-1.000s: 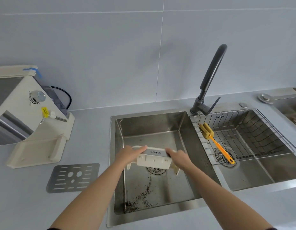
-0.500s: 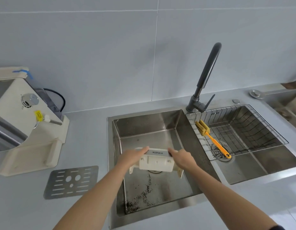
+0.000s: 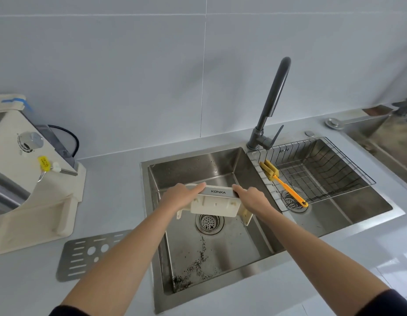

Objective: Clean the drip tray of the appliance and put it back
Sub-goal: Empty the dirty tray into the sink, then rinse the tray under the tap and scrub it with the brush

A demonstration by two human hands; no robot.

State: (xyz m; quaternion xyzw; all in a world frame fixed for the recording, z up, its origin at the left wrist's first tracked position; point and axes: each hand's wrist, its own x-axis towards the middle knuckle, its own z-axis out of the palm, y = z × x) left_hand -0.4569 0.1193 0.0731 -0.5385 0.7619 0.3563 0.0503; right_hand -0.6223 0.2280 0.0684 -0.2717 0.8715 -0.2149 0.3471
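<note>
Both hands hold the drip tray [image 3: 215, 205] over the left basin of the sink [image 3: 243, 265], tipped so its underside faces the camera, just above the drain [image 3: 209, 222]. The left hand [image 3: 182, 197] grasps its left end and the right hand [image 3: 252, 198] its right end, fingers curled over the top edge. Dark grounds [image 3: 195, 265] lie scattered on the basin floor toward its near-left corner. The grate [image 3: 93, 252] lies on the counter by the sink's left edge, in front of the appliance [image 3: 27, 179] at the counter's left end. The tap [image 3: 270, 106] looks off, with a brush [image 3: 284, 185] in the rack [image 3: 323, 169] over the right basin.

Risks, as I judge them: wet plastic could slip and knock the steel; leftover grounds may cling inside if rinsing is skipped; refitting it without the grate would leave the job incomplete.
</note>
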